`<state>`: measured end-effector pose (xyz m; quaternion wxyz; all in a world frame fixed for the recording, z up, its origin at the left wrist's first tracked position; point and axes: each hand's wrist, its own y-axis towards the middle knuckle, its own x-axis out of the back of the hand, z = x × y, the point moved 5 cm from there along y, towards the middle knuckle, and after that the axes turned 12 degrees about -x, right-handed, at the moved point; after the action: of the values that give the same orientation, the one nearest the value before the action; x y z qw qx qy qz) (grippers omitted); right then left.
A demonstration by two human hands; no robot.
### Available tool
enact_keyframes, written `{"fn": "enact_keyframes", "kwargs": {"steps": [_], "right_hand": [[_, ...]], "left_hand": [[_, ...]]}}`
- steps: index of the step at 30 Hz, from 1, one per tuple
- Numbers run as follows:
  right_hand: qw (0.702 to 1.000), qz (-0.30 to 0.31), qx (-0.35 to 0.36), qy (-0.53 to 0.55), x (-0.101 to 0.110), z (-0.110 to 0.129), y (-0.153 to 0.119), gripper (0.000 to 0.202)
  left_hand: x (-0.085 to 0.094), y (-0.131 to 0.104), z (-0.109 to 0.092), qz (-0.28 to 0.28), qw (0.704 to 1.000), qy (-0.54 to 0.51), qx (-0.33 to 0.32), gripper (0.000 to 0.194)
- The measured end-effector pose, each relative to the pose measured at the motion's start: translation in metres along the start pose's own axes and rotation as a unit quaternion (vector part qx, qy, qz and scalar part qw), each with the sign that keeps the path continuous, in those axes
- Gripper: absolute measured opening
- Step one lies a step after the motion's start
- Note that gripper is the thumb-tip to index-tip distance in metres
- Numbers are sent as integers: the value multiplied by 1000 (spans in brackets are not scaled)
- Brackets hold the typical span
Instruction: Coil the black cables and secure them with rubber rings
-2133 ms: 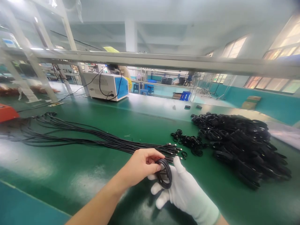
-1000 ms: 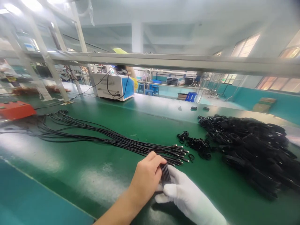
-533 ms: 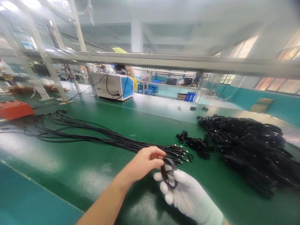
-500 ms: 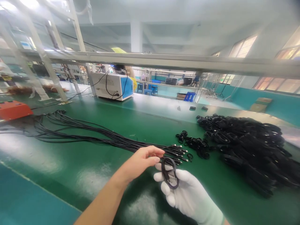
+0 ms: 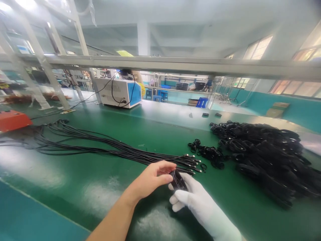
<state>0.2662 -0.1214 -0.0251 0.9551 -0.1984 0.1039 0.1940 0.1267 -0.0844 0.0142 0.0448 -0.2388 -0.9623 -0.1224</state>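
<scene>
A small coiled black cable (image 5: 178, 180) is held between my two hands above the green tabletop. My right hand (image 5: 192, 199), in a white glove, has its fingers and thumb closed around the coil. My bare left hand (image 5: 156, 175) curves over the coil's left side, thumb and fingertips against it. Just beyond my hands, a bundle of long black cables (image 5: 120, 149) lies stretched across the table, plug ends to the right. Near those plugs are a small black tie loop (image 5: 203, 167) and a pile of small black ties (image 5: 212, 155).
A big heap of coiled black cables (image 5: 265, 157) covers the table's right side. A white and blue machine (image 5: 120, 93) stands at the back, an orange box (image 5: 13, 121) at the far left. Above the table runs a metal shelf rail (image 5: 160, 63).
My right hand has turned and closed around the cable coil, which shows more edge-on. My left thumb and fingers have come against it.
</scene>
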Motion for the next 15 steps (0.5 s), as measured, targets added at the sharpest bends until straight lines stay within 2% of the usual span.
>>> {"fn": "enact_keyframes", "kwargs": {"steps": [3, 5, 7, 10, 13, 15], "right_hand": [[998, 48, 22, 42, -4, 6, -6, 51], [999, 33, 33, 12, -4, 11, -10, 48], [993, -68, 58, -79, 2, 16, -13, 49], [940, -247, 110, -207, 9, 25, -20, 61], [908, -309, 126, -254, 10, 28, -26, 63], [911, -305, 114, -254, 14, 31, -29, 57]], "left_hand": [[9, -1, -1, -61, 998, -34, -6, 26], [15, -2, 0, -97, 995, -28, 0, 22], [19, -2, 1, -120, 993, -12, 7, 20], [19, -1, 0, -138, 990, 18, 17, 21], [15, 0, -3, -137, 989, 43, 24, 23], [14, 1, -4, -134, 989, 57, 31, 27]]}}
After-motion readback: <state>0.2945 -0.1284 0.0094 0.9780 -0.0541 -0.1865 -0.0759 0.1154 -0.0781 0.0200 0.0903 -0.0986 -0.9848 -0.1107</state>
